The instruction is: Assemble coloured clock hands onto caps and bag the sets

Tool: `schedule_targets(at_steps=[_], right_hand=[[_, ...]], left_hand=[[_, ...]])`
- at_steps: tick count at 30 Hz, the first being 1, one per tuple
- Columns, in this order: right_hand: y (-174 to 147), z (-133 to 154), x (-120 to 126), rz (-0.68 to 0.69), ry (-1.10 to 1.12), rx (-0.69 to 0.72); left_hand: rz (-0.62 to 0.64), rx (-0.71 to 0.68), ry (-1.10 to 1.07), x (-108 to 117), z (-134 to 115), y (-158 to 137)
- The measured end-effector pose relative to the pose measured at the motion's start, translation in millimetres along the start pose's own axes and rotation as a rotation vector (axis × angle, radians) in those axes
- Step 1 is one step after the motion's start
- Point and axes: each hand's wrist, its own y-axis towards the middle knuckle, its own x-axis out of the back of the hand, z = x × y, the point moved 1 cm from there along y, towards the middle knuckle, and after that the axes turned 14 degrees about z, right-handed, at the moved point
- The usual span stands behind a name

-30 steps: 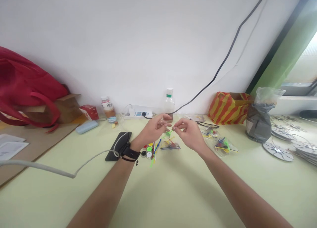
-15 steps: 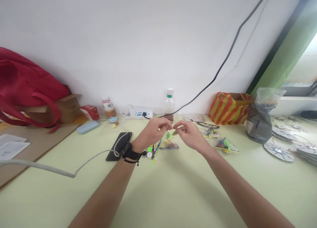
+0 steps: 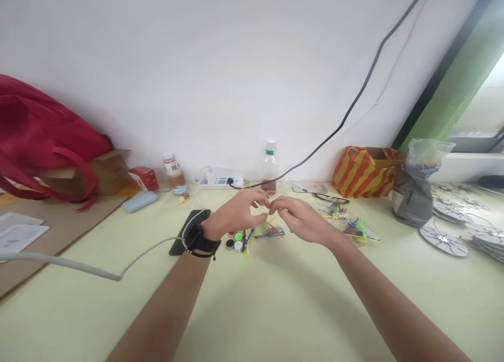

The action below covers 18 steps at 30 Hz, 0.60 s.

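My left hand (image 3: 242,210), with a black watch (image 3: 199,240) on its wrist, is raised over the table. A gap shows between its thumb and curled fingers, and nothing can be made out in them. My right hand (image 3: 301,217) meets its fingertips from the right, its own fingers bent together in a pinch. Whatever the right fingers hold is too small or hidden. Below lie black, white and green round pieces (image 3: 238,237), a blue stick (image 3: 249,237) and a clear bag of small parts (image 3: 271,231), partly covered by my hands.
A black phone (image 3: 181,244) with a cable lies left. Behind stand a bottle (image 3: 270,168) and a power strip (image 3: 220,180). To the right are bagged coloured parts (image 3: 359,231), a striped bag (image 3: 362,173), a grey bag (image 3: 412,197) and slotted discs (image 3: 443,241).
My right hand has shifted slightly left and down. The left thumb has spread from its fingers. A green piece seen between the hands before is now hidden.
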Motion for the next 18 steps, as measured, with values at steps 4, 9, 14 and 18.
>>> schedule_targets(at_steps=[4,9,14,18], right_hand=[[0.0,-1.3,-3.2,0.044,-0.006,0.016],[0.5,-2.3,-2.9,0.028,-0.049,0.018],[0.4,-2.5,-2.0,-0.04,-0.106,-0.054],[1.1,-2.7,-4.4,0.027,0.036,-0.017]], left_hand=[[0.013,-0.021,0.009,2.3,-1.4,1.8],[0.042,-0.029,0.013,5.3,-2.4,0.4],[0.039,-0.012,-0.004,6.1,-2.2,-0.4],[0.046,-0.002,-0.019,7.3,-3.8,0.0]])
